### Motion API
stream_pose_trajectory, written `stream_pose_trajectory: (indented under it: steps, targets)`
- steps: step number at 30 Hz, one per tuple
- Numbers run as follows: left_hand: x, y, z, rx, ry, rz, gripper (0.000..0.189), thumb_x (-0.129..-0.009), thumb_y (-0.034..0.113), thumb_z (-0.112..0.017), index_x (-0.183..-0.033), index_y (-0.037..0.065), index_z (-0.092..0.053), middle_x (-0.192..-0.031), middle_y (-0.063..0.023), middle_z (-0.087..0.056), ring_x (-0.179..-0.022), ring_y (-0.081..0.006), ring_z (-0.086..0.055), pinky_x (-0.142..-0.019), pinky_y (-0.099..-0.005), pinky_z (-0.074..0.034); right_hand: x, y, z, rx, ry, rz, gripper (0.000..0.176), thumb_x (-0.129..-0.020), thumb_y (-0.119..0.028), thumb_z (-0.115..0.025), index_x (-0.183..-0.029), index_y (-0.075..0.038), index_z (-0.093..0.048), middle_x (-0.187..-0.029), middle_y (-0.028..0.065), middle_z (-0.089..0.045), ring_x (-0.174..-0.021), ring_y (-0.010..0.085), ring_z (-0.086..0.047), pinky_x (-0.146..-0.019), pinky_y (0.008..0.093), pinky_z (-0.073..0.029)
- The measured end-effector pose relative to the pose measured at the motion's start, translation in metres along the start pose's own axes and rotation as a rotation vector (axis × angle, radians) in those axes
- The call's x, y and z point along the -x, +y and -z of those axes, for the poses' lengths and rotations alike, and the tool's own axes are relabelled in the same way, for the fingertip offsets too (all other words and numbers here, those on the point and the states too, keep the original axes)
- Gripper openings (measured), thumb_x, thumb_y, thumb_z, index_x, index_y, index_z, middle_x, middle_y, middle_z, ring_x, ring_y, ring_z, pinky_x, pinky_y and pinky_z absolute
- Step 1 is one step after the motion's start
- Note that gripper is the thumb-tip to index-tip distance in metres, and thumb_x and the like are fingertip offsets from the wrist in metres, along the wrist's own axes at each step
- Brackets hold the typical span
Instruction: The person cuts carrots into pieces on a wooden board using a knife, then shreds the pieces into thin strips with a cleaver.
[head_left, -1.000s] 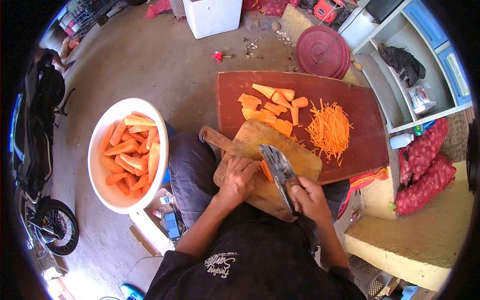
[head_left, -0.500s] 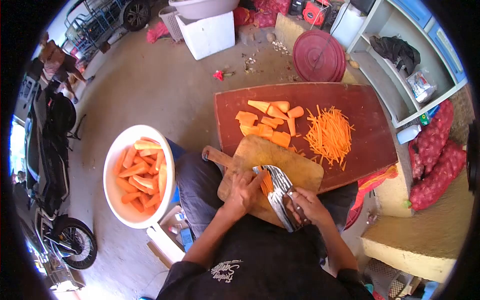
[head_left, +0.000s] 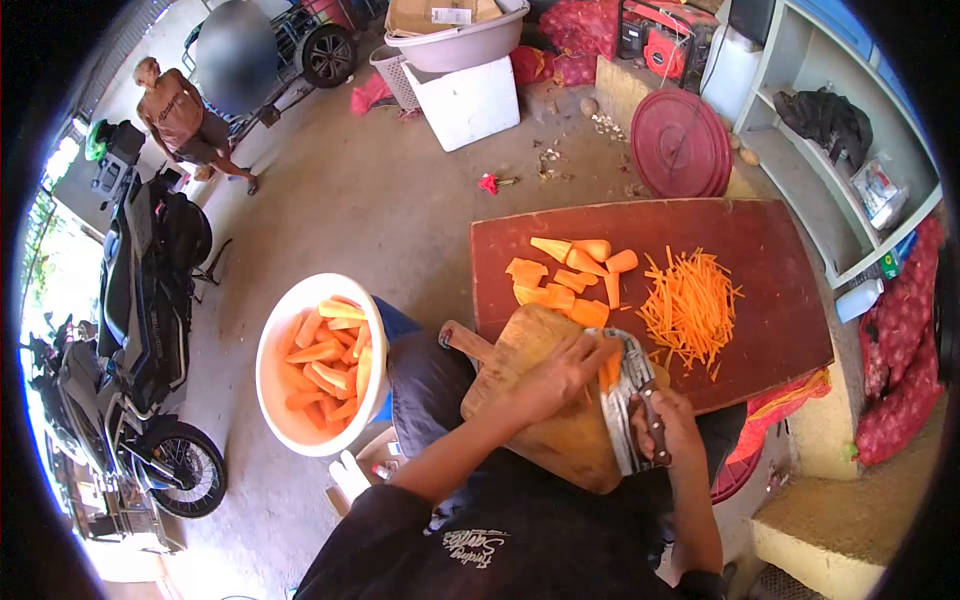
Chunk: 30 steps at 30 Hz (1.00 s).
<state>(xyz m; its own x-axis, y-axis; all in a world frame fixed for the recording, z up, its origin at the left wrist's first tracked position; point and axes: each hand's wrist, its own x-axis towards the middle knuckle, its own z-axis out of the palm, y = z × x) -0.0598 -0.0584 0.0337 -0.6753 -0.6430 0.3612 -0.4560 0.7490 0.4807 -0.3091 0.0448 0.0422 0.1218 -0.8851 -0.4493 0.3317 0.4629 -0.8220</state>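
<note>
right grip (head_left: 668,432) clenched on knife (head_left: 622,405) handle, left grip (head_left: 555,378) pinning carrot (head_left: 608,368) on board (head_left: 535,440), touching blade side. fingertips look way too close imo, one slip = cut. board seems perched on lap, could wobble mid-chop

Black shirt (head_left: 500,540), chest print: white script lettering in two lines, seen upside down from above. Letters too warped to read with certainty.
Cardboard box (head_left: 440,12) in the grey basin (head_left: 470,45), top edge of view: white label with dark print, too small to read.
Packet (head_left: 876,186) on the shelf: printing blurred.
No other lettering legible.
</note>
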Motion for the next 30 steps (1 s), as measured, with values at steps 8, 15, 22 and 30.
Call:
stream_pose_trajectory:
  steps: [8,15,22,30]
  targets:
    - [-0.146,-0.005,-0.082,-0.091,0.105,-0.327,0.063,-0.092,0.004,-0.064,-0.155,-0.001,-0.057,-0.119,-0.0194,-0.065,-0.113,-0.0401,-0.063,-0.102,-0.053,-0.05,-0.007,-0.053,0.075,0.071,0.295,0.275,0.036,-0.114,-0.037,-0.059,-0.115,-0.001,-0.066,-0.067,0.0043,-0.06,-0.04,0.0113,-0.051,-0.035,0.0288,-0.041]
    - [-0.177,0.01,-0.101,-0.02,0.109,-0.154,0.076,-0.087,-0.006,-0.066,-0.161,0.002,-0.051,-0.121,-0.0194,-0.062,-0.114,-0.0394,-0.06,-0.099,-0.0533,-0.044,-0.017,-0.088,0.087,0.411,0.421,0.379,0.023,-0.113,-0.024,-0.061,-0.116,-0.003,-0.069,-0.07,-0.0027,-0.058,-0.051,0.0067,-0.054,-0.047,0.0265,-0.042]
    - [-0.166,0.0,-0.111,-0.092,0.052,-0.2,0.067,-0.083,0.002,-0.077,-0.148,0.0,-0.061,-0.126,-0.0198,-0.061,-0.12,-0.0389,-0.059,-0.101,-0.0531,-0.042,-0.013,-0.097,0.071,0.462,0.47,0.408,0.022,-0.112,-0.02,-0.061,-0.118,-0.001,-0.07,-0.073,-0.004,-0.056,-0.053,0.0057,-0.053,-0.049,0.0261,-0.042]
    - [-0.13,-0.028,-0.084,0.114,0.154,-0.048,0.05,-0.083,0.007,-0.077,-0.132,0.004,-0.07,-0.133,-0.0189,-0.065,-0.129,-0.0373,-0.059,-0.107,-0.0536,-0.039,0.01,-0.083,0.067,0.391,0.335,0.405,0.029,-0.112,-0.029,-0.062,-0.112,-0.001,-0.068,-0.073,0.0006,-0.062,-0.047,0.0091,-0.053,-0.043,0.0265,-0.042]
